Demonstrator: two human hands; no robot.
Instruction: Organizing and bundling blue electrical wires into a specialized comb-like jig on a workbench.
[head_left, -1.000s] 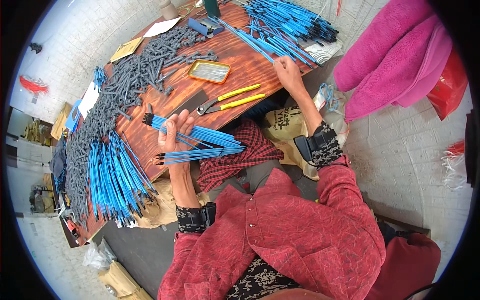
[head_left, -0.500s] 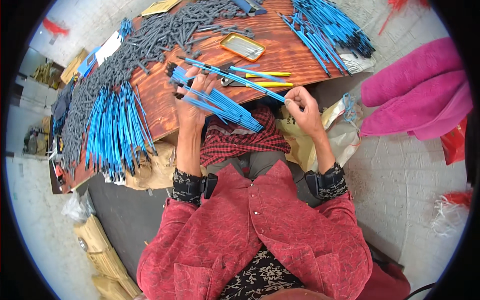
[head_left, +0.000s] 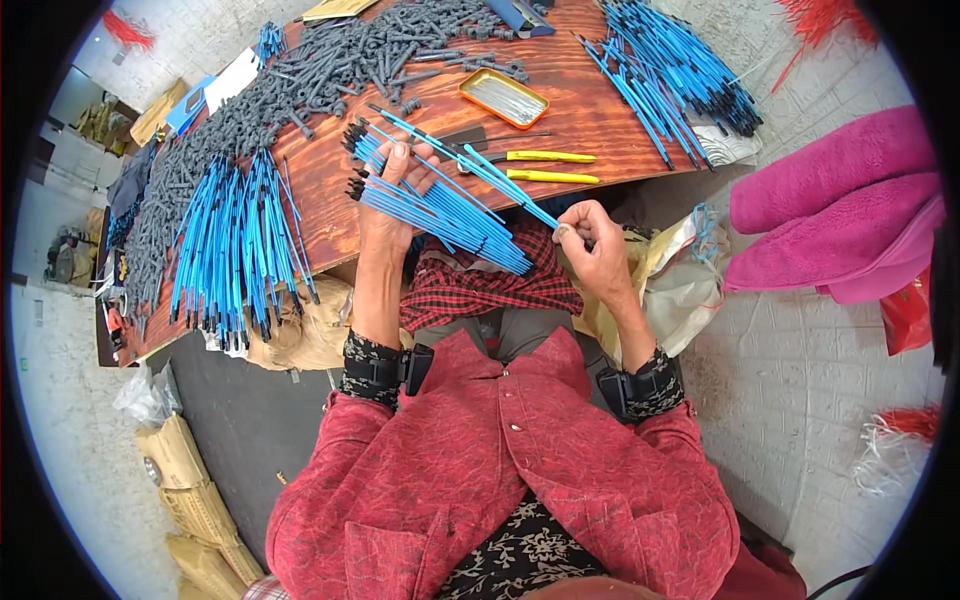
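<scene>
Before me the wooden table [head_left: 590, 122] carries a long heap of grey plastic pieces [head_left: 350, 65]. Over my lap, my left hand [head_left: 394, 170] wraps its fingers loosely around a sheaf of black-tipped blue rods [head_left: 470, 230]. Yellow-handled pliers [head_left: 535, 156] lie on the table just beyond. My right hand [head_left: 597, 248] pinches a few separate rods [head_left: 510, 187] by their near ends.

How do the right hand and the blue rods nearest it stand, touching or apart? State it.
Touching: the head view shows the right hand pinching those blue rods at their near ends.
</scene>
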